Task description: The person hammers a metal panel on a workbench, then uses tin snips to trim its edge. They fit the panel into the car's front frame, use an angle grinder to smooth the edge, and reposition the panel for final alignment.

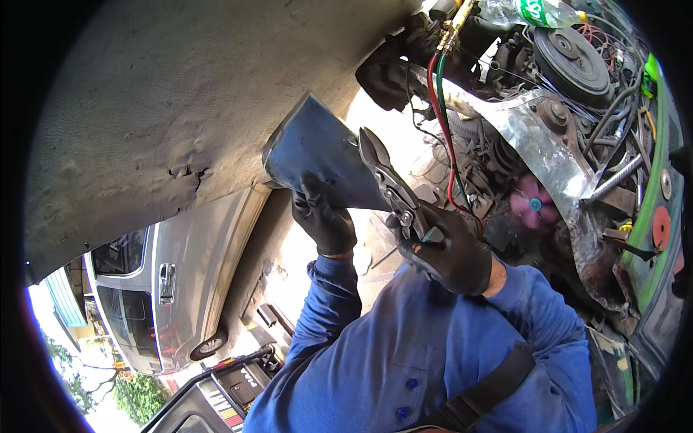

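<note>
A bent piece of blue-grey sheet metal (321,148) is held up in front of my chest. My left hand (325,222), in a black glove, is closed on its lower edge, with the thumb lying against the near face. My right hand (458,252), also gloved in black, is wrapped round the handles of a pair of tin snips (392,184). The snips' dark jaws point up and left beside the right edge of the sheet. Whether the blades touch the metal I cannot tell.
An engine bay lies to the right, with a round air cleaner (574,65), a purple fan (533,203) and a green body edge (653,238). Red and green hoses (437,94) hang near the snips. A worn grey panel (159,108) fills the upper left; a silver vehicle (191,281) stands below it.
</note>
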{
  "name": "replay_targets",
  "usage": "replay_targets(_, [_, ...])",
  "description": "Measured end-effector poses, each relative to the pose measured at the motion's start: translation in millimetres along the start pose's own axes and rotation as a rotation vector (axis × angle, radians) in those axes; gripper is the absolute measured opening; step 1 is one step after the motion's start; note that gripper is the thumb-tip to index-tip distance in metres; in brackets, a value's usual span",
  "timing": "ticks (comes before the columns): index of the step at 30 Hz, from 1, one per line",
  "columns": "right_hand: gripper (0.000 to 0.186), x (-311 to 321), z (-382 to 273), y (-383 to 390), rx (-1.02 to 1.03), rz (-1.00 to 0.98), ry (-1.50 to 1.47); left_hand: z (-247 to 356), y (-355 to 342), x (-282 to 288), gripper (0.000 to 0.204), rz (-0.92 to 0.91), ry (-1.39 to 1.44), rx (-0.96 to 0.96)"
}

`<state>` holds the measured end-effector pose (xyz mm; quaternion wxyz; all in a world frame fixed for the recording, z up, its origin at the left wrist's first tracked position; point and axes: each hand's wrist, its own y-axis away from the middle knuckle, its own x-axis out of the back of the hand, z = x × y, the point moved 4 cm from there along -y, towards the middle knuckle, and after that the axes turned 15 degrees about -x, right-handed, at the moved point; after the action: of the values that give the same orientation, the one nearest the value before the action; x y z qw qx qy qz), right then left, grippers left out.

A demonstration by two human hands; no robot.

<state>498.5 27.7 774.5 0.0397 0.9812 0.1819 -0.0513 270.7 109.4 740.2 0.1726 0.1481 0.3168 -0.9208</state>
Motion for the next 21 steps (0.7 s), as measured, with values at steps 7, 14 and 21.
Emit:
replay_targets(7, [0.042,-3.2,6.6,4.2,-0.206,-0.204,-0.216,-7.7,-10.8,13.0,0.019,-0.055,0.042,-0.079])
replay_targets(14, [0.041,0.5,3.8,-1.6,-0.153,-0.192,-0.138,-16.9,-16.3,12.7,0.022,-0.044,0.063,-0.094])
replay_targets(21, [0.039,5.8,-6.4,-4.8,-0.058,-0.175,-0.059,-7.8,-11.5,1.9,0.029,-0.076,0.005,-0.141])
